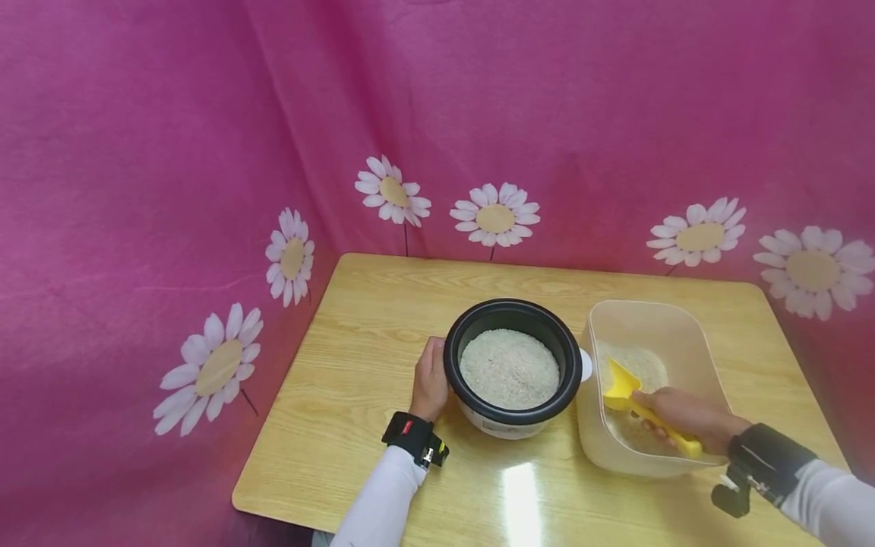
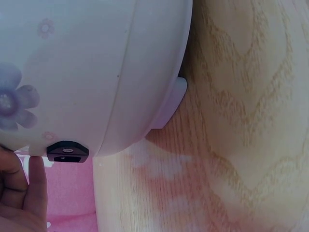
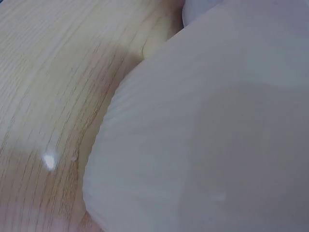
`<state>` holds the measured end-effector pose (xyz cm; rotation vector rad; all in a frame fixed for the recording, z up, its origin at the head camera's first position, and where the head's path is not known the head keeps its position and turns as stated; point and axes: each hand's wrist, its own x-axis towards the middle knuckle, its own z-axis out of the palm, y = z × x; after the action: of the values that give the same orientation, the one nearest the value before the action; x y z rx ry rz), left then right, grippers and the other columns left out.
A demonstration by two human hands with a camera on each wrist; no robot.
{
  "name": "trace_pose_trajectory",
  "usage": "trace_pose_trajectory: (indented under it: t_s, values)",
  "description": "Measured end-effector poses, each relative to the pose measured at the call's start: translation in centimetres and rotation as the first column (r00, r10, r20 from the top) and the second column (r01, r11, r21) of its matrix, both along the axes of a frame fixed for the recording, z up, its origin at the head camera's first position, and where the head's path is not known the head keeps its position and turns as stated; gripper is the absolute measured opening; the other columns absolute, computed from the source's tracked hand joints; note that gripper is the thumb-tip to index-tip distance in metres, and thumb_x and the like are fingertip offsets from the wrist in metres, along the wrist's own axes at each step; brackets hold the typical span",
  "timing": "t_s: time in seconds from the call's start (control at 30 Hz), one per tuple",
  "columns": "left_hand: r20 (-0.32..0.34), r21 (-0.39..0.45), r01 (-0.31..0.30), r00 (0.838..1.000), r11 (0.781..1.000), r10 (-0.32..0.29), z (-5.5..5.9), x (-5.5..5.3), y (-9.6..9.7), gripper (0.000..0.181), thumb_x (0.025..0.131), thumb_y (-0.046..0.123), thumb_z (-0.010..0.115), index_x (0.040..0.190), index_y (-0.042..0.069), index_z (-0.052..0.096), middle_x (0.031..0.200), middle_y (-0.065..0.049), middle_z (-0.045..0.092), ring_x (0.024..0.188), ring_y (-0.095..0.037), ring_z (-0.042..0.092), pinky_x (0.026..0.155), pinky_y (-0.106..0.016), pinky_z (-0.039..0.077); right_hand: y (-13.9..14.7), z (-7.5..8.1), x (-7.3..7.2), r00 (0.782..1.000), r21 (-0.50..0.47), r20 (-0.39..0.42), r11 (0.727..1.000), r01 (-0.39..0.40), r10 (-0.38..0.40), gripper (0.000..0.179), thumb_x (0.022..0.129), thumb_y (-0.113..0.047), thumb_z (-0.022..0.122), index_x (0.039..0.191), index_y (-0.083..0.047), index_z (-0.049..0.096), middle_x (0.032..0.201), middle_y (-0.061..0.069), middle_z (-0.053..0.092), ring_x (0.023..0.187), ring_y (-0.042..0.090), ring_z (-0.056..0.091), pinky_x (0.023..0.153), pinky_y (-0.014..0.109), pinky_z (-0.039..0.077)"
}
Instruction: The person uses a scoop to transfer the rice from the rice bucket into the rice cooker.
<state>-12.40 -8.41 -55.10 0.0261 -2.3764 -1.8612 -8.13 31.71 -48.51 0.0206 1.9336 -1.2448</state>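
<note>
A white rice cooker (image 1: 506, 429) with a dark inner pot stands on the table, and pale rice (image 1: 509, 368) fills part of the pot. My left hand (image 1: 431, 382) grips the cooker's left side, where a handle would be hidden behind it; the left wrist view shows its fingers (image 2: 36, 186) against the flowered shell (image 2: 82, 72). On the right, my right hand (image 1: 687, 416) holds a yellow scoop (image 1: 622, 384) by its handle, inside a translucent bin (image 1: 656, 310). Loose rice (image 1: 645, 365) lies on the bin's bottom. In the right wrist view the bin wall (image 3: 145, 159) hides the hand.
The wooden table (image 1: 383, 319) carries both containers, with the bin close beside the cooker's white right handle (image 1: 585, 365). A black power socket (image 2: 67, 151) sits low on the cooker's shell. A pink flowered cloth (image 1: 547, 114) hangs behind and left of the table.
</note>
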Motion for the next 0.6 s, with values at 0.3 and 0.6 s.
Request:
trace_pose_trajectory:
  t_s: [0.3,0.6]
  values:
    - [0.011,0.016,0.0,1.0,1.0,0.0,0.19,-0.06,-0.06,0.04,0.114,0.037,0.032,0.116,0.011,0.061,0.098,-0.011,0.063,0.088,-0.014,0.054,0.077,-0.022,0.044,-0.01,-0.19,-0.25,0.998,0.033,-0.052,0.999,-0.025,0.027,0.05,0.113,-0.042,0.032,0.096,-0.006,0.061,0.068,-0.008,0.049,0.054,0.003,0.046,0.053,0.019,0.041]
    - [0.022,0.01,0.009,1.0,1.0,-0.009,-0.05,-0.08,0.03,0.043,0.114,0.04,0.029,0.117,0.011,0.06,0.1,-0.011,0.064,0.09,-0.015,0.055,0.079,-0.022,0.046,-0.16,-0.54,-0.35,0.997,0.095,-0.067,0.995,-0.034,0.041,0.05,0.11,-0.047,0.04,0.073,-0.015,0.049,0.063,-0.008,0.042,0.055,0.007,0.043,0.055,0.022,0.039]
